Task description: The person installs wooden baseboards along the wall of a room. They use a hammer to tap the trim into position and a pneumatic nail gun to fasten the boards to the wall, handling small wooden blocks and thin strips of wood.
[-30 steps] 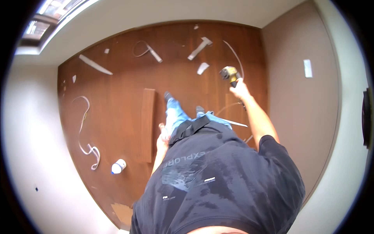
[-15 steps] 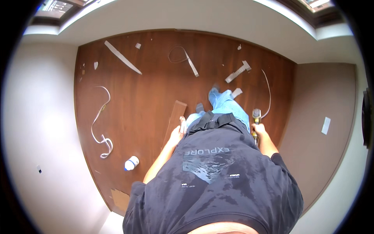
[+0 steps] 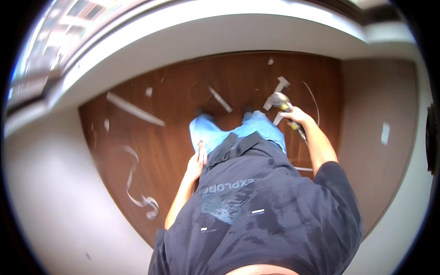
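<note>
My right hand [image 3: 298, 117] grips a yellow, black and grey power tool [image 3: 283, 101], raised beside my right thigh over the floor, its head pointing up and left. Beside my left thigh, my left hand [image 3: 198, 161] is closed around something small and pale that I cannot make out. My legs in blue jeans [image 3: 206, 130] stand on a dark brown wooden floor [image 3: 160, 87], with pale strips [image 3: 135, 110] and scraps [image 3: 149, 91] scattered on it around my feet.
A window [image 3: 68, 27] with a white sill [image 3: 229, 9] runs above the low wall ahead. A white wall [image 3: 59, 174] bounds the left. On the right is a grey-brown panel [image 3: 371, 105] with a pale patch. A tangled pale band [image 3: 149, 204] lies on the left of the floor.
I have moved toward the windowed wall, which now fills more of the view. My right hand dipped, then rose again with the tool. The bottle and brown board have left sight.
</note>
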Available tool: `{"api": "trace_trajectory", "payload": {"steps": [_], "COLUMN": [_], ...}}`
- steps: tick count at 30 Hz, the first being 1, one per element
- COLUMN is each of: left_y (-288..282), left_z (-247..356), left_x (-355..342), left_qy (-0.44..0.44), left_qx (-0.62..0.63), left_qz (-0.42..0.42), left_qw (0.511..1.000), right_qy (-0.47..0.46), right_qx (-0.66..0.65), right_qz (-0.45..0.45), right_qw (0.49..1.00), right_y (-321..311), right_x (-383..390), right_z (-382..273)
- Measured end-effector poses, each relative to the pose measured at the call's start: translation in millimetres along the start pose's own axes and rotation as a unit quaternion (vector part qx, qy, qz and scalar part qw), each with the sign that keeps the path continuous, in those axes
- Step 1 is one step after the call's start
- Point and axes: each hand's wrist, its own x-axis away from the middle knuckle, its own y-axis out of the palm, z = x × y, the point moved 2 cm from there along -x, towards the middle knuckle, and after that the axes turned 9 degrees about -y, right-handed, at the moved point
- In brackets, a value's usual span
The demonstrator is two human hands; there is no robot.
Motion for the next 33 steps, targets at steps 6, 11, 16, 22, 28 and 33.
{"api": "trace_trajectory", "payload": {"steps": [6, 11, 16, 22, 28, 33], "left_y": [-128, -216, -276, -309, -336, -348], "left_z": [7, 75, 50, 62, 85, 100], "left_x": [-121, -149, -177, -174, -121, -108], "left_qy": [0.025, 0.082, -0.005, -0.036, -0.024, -0.128], "left_qx": [-0.149, -0.295, -0.371, -0.288, -0.368, -0.227], "left_qz": [-0.077, -0.112, -0.151, -0.196, -0.245, -0.336], "left_qw": [0.985, 0.945, 0.916, 0.937, 0.897, 0.905], "right_qy": [-0.019, -0.023, 0.017, 0.024, -0.014, -0.047], "right_qx": [0.242, 0.304, 0.208, 0.043, -0.098, -0.06], "right_qz": [-0.155, -0.145, -0.18, -0.105, -0.049, -0.029], "right_qw": [0.958, 0.941, 0.961, 0.993, 0.994, 0.997], "right_y": [93, 225, 336, 389, 417, 436], "right_x": [-95, -85, -69, -74, -34, 2], "right_z": [-178, -188, -189, -188, -180, -208]}}
